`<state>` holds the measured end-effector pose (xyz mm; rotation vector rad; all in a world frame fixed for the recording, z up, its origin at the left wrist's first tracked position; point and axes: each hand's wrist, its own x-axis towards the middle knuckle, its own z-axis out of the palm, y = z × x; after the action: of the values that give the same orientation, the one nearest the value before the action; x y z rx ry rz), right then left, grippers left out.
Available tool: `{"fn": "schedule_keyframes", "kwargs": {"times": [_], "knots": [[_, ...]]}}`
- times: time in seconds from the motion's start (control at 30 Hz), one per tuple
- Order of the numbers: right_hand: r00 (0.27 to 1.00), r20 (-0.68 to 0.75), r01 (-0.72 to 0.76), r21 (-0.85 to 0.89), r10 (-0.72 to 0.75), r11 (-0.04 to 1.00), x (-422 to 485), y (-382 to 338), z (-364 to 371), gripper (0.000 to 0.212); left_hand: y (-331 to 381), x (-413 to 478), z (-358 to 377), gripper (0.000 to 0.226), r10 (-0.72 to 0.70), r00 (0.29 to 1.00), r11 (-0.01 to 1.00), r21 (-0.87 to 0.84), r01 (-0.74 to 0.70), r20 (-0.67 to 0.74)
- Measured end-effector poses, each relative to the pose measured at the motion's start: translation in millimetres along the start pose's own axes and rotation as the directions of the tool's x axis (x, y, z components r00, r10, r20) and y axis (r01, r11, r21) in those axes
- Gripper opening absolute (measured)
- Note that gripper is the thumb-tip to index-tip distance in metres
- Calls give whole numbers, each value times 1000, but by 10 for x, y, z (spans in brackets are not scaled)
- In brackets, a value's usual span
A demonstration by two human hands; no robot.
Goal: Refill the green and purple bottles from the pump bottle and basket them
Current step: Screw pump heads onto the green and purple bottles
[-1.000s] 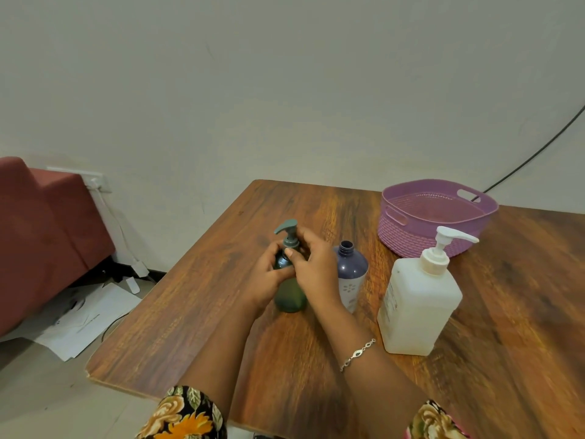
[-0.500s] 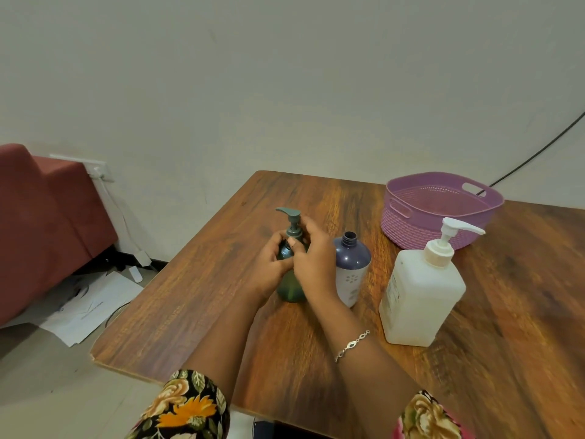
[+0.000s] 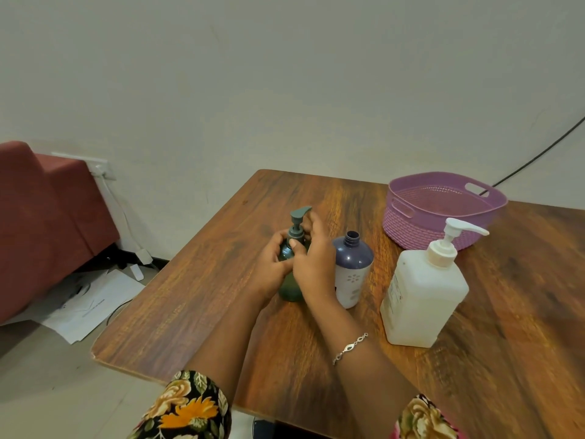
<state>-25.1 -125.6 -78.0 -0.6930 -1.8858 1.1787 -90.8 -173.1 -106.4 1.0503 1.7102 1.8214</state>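
Green bottle (image 3: 289, 291) sits mid-table. The left hand (image 3: 272, 269) is wrapped round its body and the right hand (image 3: 313, 264) is pinching the pump collar. Risky bit imo: a hard twist could knock over the uncapped purple bottle (image 3: 353, 267) just right of it. White pump bottle (image 3: 424, 299) and lilac basket (image 3: 408, 229) are further right. Wood-grain table (image 3: 196, 299), plain wall behind, papers (image 3: 91, 302) on the floor to its left.

Upright green bottle (image 3: 289, 291) beside uncapped purple bottle (image 3: 353, 258)

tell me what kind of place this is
Probably a room in a home: a wooden table near a plain wall, a red sofa to its left, loose papers on the floor.
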Motion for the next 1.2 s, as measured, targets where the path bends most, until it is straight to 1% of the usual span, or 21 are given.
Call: {"fn": "schedule_keyframes", "kwargs": {"times": [0.1,0.2,0.27,0.37,0.43,0.5,0.67,0.73,0.8,0.87,0.97,1.07,1.2], "knots": [[996,-88,12,-81,-19,997,40,9,34,37,-16,4,-1,45,-1,1000,1000,16,1,-3],[993,-114,-6,-171,-14,985,70,26,65,34,-27,5,-8,43,5,1000,999,35,-5,5],[994,-102,8,-158,-24,987,43,18,58,32,-27,5,-10,41,5,1000,999,35,-5,10],[998,-55,33,-94,-38,995,-35,19,34,21,-7,4,-3,43,20,1000,1000,21,-20,2],[998,-54,20,-79,-25,997,-50,31,27,24,-4,6,5,46,24,1000,1000,9,-24,0],[996,-83,9,-73,-15,997,-35,41,41,25,-15,7,4,47,25,1000,1000,5,-25,2],[988,-153,-6,-68,-4,998,26,23,77,31,-31,11,-16,43,24,1000,999,40,-25,11],[990,-140,-11,-48,4,999,30,16,63,35,-27,7,-16,41,27,1000,999,42,-28,16],[996,-88,-2,-19,0,1000,1,24,64,43,-20,4,-14,38,29,999,999,37,-30,18],[999,-34,1,-35,-2,999,-29,33,67,48,-17,3,-13,38,46,999,998,31,-47,15],[999,-47,-7,-17,6,1000,-20,40,57,43,-33,7,-18,41,46,999,999,24,-46,28],[996,-86,3,-94,-11,996,10,24,71,34,-45,12,-26,40,40,999,998,37,-41,37],[992,-127,-30,-85,19,996,52,18,86,33,-36,3,-36,41,32,998,998,44,-34,52]]}}
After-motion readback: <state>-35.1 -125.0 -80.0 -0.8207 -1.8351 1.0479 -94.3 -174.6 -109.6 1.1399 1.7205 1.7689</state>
